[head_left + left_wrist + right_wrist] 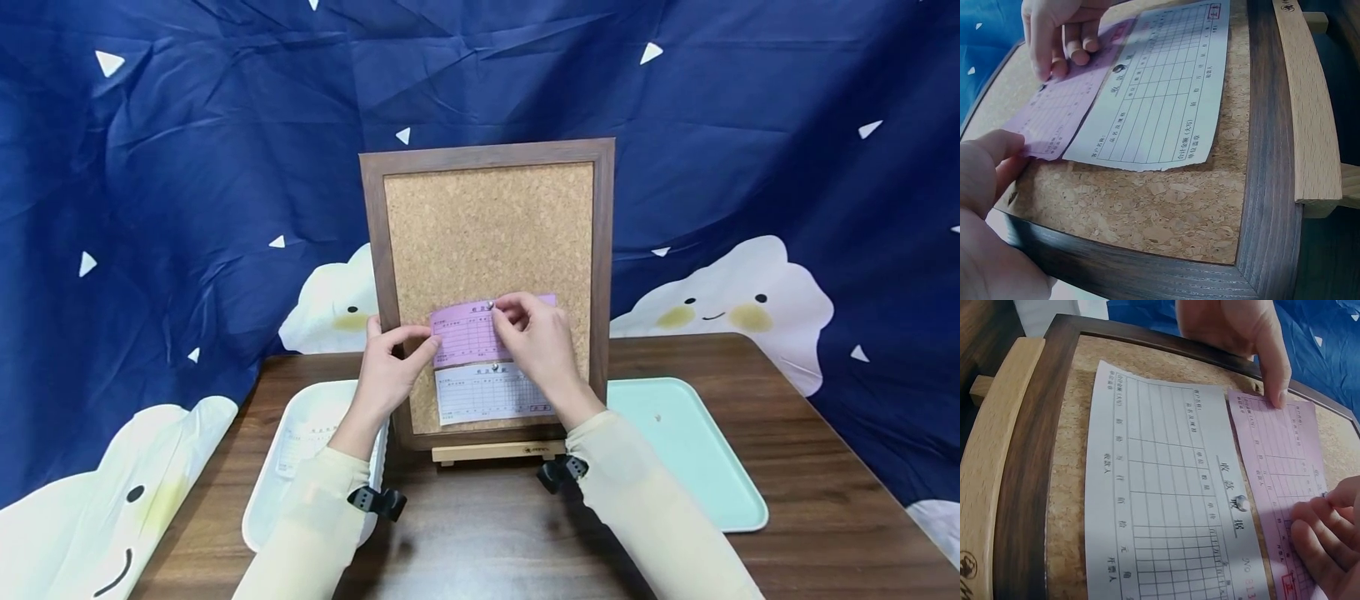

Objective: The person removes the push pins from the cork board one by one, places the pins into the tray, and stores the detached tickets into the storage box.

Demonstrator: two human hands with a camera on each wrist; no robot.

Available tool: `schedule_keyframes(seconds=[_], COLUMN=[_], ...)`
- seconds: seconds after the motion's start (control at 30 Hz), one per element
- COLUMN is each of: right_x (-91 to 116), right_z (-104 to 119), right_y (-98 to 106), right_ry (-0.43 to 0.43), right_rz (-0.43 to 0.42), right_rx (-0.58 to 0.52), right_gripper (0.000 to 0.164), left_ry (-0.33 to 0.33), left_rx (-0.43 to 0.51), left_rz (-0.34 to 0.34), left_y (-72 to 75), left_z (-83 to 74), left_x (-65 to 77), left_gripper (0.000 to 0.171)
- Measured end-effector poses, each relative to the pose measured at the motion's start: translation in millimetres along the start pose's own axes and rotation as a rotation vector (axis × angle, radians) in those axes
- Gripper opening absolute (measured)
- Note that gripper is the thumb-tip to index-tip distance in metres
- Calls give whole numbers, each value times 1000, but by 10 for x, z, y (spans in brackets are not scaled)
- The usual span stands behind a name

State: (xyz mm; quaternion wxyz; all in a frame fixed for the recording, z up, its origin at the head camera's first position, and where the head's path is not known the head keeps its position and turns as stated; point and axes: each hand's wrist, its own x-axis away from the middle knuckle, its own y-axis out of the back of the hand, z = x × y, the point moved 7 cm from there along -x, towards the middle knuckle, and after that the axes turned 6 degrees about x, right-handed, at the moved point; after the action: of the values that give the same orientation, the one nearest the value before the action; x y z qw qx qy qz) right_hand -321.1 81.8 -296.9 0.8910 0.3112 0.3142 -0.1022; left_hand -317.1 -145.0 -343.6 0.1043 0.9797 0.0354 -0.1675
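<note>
Head view alone shows the mint-green tray (697,475); your left hand (386,367) pinches the pink receipt (461,335); your right hand (538,343) partly covers it, grip unclear.

Bare hands (386,371), long cream sleeves (645,508), a small black device (377,502) on each

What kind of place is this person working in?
Probably a staged tabletop set-up, perhaps indoors: a blue cloth printed with smiling clouds hangs behind a wooden table, where a framed corkboard stands with paper forms on it.
</note>
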Motion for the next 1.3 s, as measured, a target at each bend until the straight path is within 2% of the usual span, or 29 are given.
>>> schedule_keyframes(seconds=[0.37, 0.6, 0.93, 1.3], right_x=[4, -11, -33, -65], right_z=[52, 83, 155, 156], right_y=[-61, -59, -70, -94], right_ry=[-17, -61, -16, -2], right_rz=[-44, -65, -56, -34], right_rx=[39, 68, 172, 187], right_gripper=[12, 12, 11, 12], left_ry=[19, 3, -13, -16], left_rx=[-2, -19, -27, -35], left_rz=[3, 13, 4, -8], left_y=[11, 7, 0, 4], left_z=[14, -12, -17, -1], left_x=[10, -3, -6, -20], left_gripper=[25, 23, 23, 22])
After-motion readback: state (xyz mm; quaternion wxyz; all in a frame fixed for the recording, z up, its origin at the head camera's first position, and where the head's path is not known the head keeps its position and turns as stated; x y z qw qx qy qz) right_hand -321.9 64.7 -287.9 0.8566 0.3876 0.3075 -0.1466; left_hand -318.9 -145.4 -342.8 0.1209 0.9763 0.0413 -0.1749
